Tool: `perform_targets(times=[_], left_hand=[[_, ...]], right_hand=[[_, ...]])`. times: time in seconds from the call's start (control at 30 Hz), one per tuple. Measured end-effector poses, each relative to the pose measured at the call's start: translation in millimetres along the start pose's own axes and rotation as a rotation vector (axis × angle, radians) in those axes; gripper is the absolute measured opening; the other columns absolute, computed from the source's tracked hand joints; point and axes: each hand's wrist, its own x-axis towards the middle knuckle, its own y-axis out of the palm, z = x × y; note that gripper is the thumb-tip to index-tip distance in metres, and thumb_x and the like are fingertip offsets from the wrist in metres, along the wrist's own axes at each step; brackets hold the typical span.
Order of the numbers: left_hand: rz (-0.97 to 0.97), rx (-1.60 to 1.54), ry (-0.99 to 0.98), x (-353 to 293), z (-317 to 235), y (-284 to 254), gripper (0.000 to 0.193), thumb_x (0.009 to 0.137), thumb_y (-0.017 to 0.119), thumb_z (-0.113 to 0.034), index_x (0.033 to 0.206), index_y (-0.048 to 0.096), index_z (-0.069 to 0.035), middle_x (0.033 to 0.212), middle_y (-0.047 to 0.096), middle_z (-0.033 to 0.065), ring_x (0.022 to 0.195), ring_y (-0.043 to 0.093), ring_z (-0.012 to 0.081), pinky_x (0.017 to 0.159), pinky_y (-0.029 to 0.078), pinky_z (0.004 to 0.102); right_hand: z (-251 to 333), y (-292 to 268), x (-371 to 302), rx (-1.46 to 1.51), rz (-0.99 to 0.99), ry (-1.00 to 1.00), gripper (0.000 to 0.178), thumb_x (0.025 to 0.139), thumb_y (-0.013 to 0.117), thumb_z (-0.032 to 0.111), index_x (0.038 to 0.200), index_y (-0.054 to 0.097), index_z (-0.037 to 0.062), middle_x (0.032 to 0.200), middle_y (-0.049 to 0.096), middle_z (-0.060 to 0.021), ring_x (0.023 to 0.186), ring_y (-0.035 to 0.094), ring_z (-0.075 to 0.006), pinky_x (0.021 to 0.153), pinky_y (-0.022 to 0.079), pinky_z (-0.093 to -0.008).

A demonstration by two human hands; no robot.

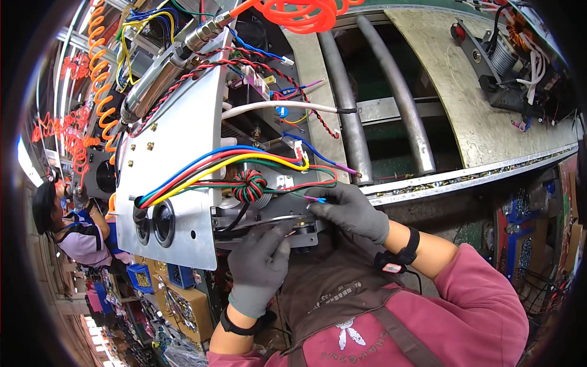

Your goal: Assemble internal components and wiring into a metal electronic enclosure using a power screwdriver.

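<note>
My right hand (353, 213), in a grey glove, pinches a thin wire with a purple and blue end (315, 199) between thumb and fingertips. My left hand (257, 266), gloved too, is closed at the metal bracket (299, 229) on the near edge of the machine; a small coppery tip shows at its fingertips, too small to name. Just beyond the hands is a ring core wound with red and green wire (249, 185). A bundle of blue, red and yellow cables (226, 160) arches from the upright grey metal panel (177, 189) to a white connector.
An air screwdriver (156, 79) hangs over the panel on an orange coiled hose (306, 13). Steel rollers (400, 92) lie to the right, with another part-built unit (501, 67) beyond. Another person (82, 235) works at far left, near blue bins (142, 278) of small parts.
</note>
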Motion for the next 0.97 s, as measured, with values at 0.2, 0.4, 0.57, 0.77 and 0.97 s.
perform_targets(times=[0.2, 0.4, 0.57, 0.77, 0.97], left_hand=[[-0.026, -0.146, -0.300, 6, 2, 20, 0.013, 0.078, 0.069, -0.017, 0.089, 0.068, -0.008, 0.072, 0.065, 0.0086, 0.057, 0.061, 0.0226, 0.054, 0.048, 0.0300], [-0.110, -0.128, -0.313, 6, 4, 32, 0.015, 0.079, 0.070, -0.012, 0.090, 0.064, -0.003, 0.077, 0.067, 0.0080, 0.064, 0.063, 0.0145, 0.058, 0.049, 0.0260], [-0.126, -0.221, -0.313, 1, 5, 39, 0.017, 0.081, 0.069, -0.004, 0.095, 0.060, 0.001, 0.088, 0.068, 0.0080, 0.076, 0.065, 0.0097, 0.065, 0.051, 0.0219], [-0.284, -0.263, -0.228, 1, 8, 45, 0.013, 0.076, 0.070, -0.011, 0.088, 0.064, -0.008, 0.072, 0.067, 0.0077, 0.058, 0.065, 0.0182, 0.053, 0.048, 0.0281], [-0.285, -0.226, -0.208, -1, 10, 45, 0.015, 0.075, 0.070, -0.010, 0.089, 0.064, -0.007, 0.074, 0.066, 0.0083, 0.056, 0.062, 0.0182, 0.054, 0.047, 0.0279]], right_hand=[[-4, -2, 8, -0.051, 0.126, -0.061, 0.028, 0.086, 0.058, 0.000, 0.114, 0.060, 0.0019, 0.099, 0.062, -0.0039, 0.090, 0.057, -0.0074, 0.080, 0.048, -0.0250], [1, -3, 21, -0.126, 0.180, -0.084, 0.027, 0.088, 0.053, -0.002, 0.114, 0.059, 0.0027, 0.098, 0.062, -0.0033, 0.087, 0.056, -0.0063, 0.078, 0.049, -0.0245], [13, -3, 15, -0.197, 0.214, -0.140, 0.025, 0.089, 0.051, -0.001, 0.112, 0.060, 0.0022, 0.099, 0.063, -0.0040, 0.088, 0.058, -0.0074, 0.079, 0.049, -0.0252], [20, -6, 20, -0.410, 0.281, -0.393, 0.027, 0.087, 0.052, -0.002, 0.113, 0.060, 0.0016, 0.102, 0.063, -0.0076, 0.095, 0.059, -0.0135, 0.085, 0.048, -0.0284], [26, -14, 20, -0.255, 0.405, -0.134, 0.028, 0.085, 0.053, 0.000, 0.113, 0.059, 0.0016, 0.122, 0.055, -0.0127, 0.115, 0.053, -0.0234, 0.098, 0.042, -0.0334]])
